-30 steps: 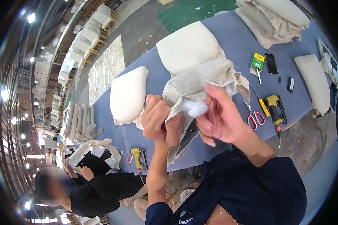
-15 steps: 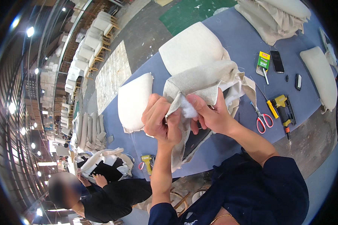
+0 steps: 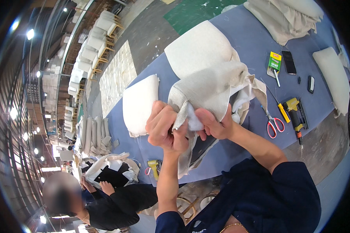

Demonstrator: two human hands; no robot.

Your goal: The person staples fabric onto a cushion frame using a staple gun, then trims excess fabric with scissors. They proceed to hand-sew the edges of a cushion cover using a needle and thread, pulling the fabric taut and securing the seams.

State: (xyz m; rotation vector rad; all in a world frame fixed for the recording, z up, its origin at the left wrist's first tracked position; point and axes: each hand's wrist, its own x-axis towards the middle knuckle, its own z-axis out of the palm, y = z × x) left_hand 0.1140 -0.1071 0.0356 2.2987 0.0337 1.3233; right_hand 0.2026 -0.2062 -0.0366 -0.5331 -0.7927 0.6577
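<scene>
View: head camera, straight edges bending toward the dark rim.
Beige cover: mid-frame, the fabric (image 3: 206, 87) gathered over the blue-grey table (image 3: 237, 151), white filling (image 3: 194, 121) showing at its opening.
Left hand (image 3: 165, 126): closed on the cover's edge, just left of the filling; fingertips partly hidden.
Right hand (image 3: 217, 125): thumb against the filling, fingers bent and partly hidden; cannot tell which layers it grips.
Printed packet (image 3: 274, 61): upper right, yellow and green with lettering, beside a dark-screened phone (image 3: 289, 62).
Shirt (image 3: 260, 194): navy, at the bottom; chest lettering cut off by the lower edge.
Fabric pile (image 3: 278, 21): upper right corner, cut off by the rim.
Co-worker (image 3: 112, 206): lower left, head blurred.
</scene>
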